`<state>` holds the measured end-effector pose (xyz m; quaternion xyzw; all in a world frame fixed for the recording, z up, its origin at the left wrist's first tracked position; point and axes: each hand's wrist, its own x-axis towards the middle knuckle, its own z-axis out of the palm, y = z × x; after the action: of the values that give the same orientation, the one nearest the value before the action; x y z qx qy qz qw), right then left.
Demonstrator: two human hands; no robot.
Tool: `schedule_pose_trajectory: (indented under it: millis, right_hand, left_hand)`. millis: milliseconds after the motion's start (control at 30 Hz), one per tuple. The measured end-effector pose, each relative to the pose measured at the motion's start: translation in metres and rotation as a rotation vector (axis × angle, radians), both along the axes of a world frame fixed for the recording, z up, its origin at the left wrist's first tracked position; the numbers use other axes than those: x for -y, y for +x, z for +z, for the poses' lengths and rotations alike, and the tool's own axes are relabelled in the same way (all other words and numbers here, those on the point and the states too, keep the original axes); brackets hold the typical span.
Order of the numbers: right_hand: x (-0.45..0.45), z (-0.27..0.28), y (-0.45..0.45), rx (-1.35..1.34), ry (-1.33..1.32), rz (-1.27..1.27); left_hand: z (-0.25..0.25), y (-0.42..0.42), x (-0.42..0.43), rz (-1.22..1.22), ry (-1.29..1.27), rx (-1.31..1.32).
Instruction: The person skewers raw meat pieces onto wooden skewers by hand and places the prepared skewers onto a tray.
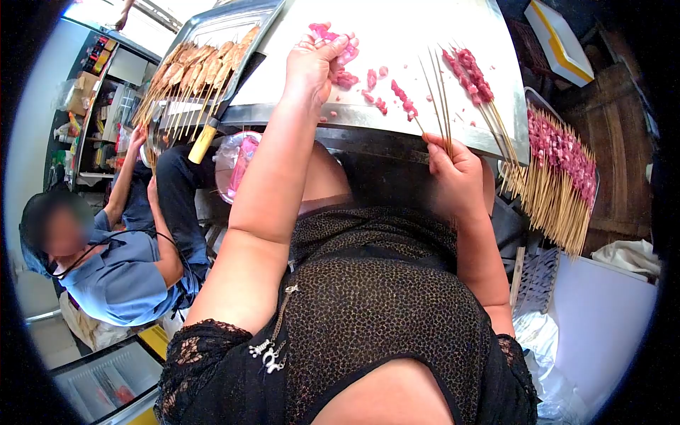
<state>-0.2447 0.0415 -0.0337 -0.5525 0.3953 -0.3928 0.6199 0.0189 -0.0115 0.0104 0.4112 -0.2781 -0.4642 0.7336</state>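
My left hand (pixel 312 67) is raised over the white board (pixel 382 28), its fingers closed on pink raw meat (pixel 348 51). Small meat pieces (pixel 345 78) lie just below it. Near the board's front edge, my right hand (pixel 455 171) grips several thin wooden sticks (pixel 443 106). One of them slants up to the left and carries a short row of meat (pixel 404 98); the others look bare. Right of that hand, a few filled raw-meat skewers (pixel 471 74) rest on the board, with their sticks over its front edge.
A tray (pixel 244 53) of brown skewers is at the upper left, beside a yellow handle (pixel 203 142). A co-worker (pixel 127 273) in blue sits at left. Many raw skewers (pixel 563 152) are stacked at right, near a foam box (pixel 559 42). A lined container (pixel 230 166) sits below the board.
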Motion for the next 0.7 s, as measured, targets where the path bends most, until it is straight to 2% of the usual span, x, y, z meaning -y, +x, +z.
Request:
schedule_pose_trajectory:
  millis: [333, 700]
  right_hand:
    - [-0.001, -0.007, 0.001, -0.095, -0.016, 0.027]
    - [-0.001, -0.005, -0.003, -0.115, -0.051, 0.009]
  left_hand:
    - [0.001, -0.007, -0.005, 0.024, -0.011, -0.086]
    - [0.006, -0.012, -0.007, -0.038, 0.017, -0.063]
